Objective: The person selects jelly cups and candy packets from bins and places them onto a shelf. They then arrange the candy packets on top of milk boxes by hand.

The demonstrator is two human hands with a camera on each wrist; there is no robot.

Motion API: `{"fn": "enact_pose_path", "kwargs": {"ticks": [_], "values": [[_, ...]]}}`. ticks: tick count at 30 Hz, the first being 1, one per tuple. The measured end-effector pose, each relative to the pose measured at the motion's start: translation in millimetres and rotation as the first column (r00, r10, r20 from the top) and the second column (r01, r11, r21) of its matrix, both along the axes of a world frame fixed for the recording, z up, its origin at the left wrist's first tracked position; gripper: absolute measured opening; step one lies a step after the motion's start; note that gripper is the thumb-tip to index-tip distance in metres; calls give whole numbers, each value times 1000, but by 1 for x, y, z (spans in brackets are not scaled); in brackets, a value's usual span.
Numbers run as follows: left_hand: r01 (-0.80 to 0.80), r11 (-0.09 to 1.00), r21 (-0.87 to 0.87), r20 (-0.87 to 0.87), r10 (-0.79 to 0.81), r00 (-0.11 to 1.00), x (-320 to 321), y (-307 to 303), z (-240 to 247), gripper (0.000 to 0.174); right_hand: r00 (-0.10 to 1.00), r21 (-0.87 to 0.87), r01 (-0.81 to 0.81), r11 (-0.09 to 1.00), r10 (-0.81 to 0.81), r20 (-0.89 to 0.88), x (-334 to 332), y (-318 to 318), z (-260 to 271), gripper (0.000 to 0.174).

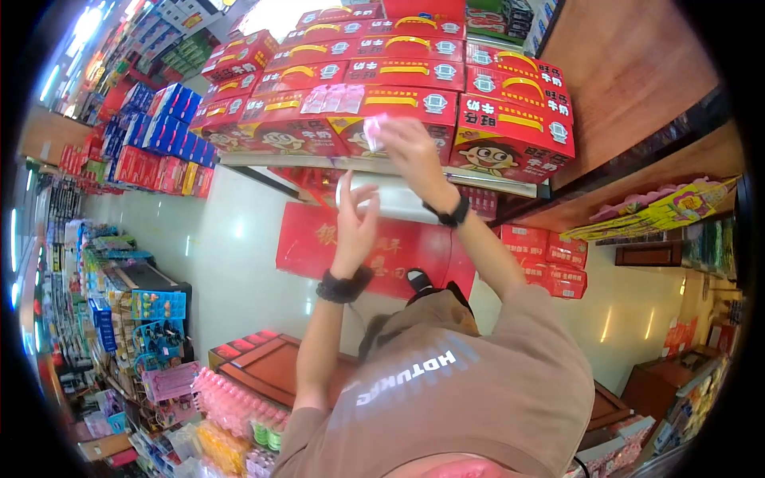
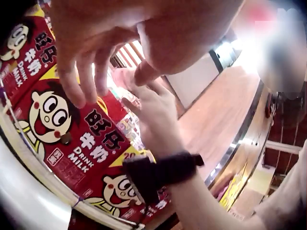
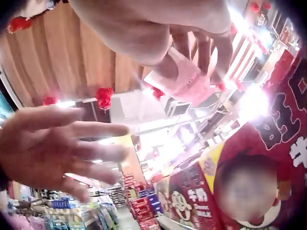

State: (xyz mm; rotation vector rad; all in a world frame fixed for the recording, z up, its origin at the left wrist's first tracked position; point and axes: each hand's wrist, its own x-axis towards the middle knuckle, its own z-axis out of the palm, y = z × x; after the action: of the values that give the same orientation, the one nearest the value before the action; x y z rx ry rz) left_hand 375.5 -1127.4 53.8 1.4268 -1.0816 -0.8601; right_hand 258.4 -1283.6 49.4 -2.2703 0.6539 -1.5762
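Observation:
My right hand (image 1: 414, 155) pinches a small pink-and-white packet (image 1: 374, 130) between thumb and fingers. It is raised in front of stacked red milk cartons (image 1: 410, 76). The right wrist view shows the packet (image 3: 194, 88) close up, its print blurred. Lower and to the left, my left hand (image 1: 356, 227) holds nothing, its fingers loosely spread, as the right wrist view also shows of that left hand (image 3: 53, 146). Several similar pink packets (image 1: 333, 98) lie in a row on top of one carton. Each wrist bears a dark band.
The cartons stand on a shelf with a pale front edge (image 1: 510, 185). Below it are a white rounded object (image 1: 390, 199) and a red box (image 1: 319, 247) on the floor. A wooden panel (image 1: 637, 80) rises at right. Stocked shelves (image 1: 159, 319) line the left side.

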Motion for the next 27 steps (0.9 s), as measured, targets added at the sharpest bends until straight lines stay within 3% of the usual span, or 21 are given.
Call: {"fn": "enact_pose_path", "kwargs": {"ticks": [2,3,6,7,13,15,17,20,23,27], "values": [[-32,995,-99,-187,13,982,4,5,3,61,988,-17,-143,990,142,-64,-13,35,5,37],[-88,992,-92,-170,72,983,5,16,3,57,974,36,-188,982,191,-122,-14,55,-8,37],[-46,999,5,132,45,990,18,62,-19,48,927,165,-316,934,341,-158,-13,102,-44,36],[-42,999,18,132,39,990,14,81,-14,39,909,200,-359,912,390,-146,-12,112,-47,35],[-349,909,227,-173,390,905,1,202,-59,37,614,374,-661,651,755,-229,17,181,-66,30],[-419,869,263,-149,465,873,1,243,-70,38,478,356,-734,579,812,-336,34,208,-67,28],[-513,821,250,-132,554,822,-6,280,-64,39,385,348,-815,463,882,-272,52,234,-79,26],[-685,689,239,-99,719,688,-22,324,-51,39,221,382,-876,294,949,-223,79,281,-70,24],[-865,459,205,-23,885,464,-40,372,-32,34,55,464,-871,162,970,-236,97,337,-64,31],[-985,156,69,80,984,161,-70,448,-20,28,-254,539,-835,-110,946,-201,115,425,-44,37]]}}
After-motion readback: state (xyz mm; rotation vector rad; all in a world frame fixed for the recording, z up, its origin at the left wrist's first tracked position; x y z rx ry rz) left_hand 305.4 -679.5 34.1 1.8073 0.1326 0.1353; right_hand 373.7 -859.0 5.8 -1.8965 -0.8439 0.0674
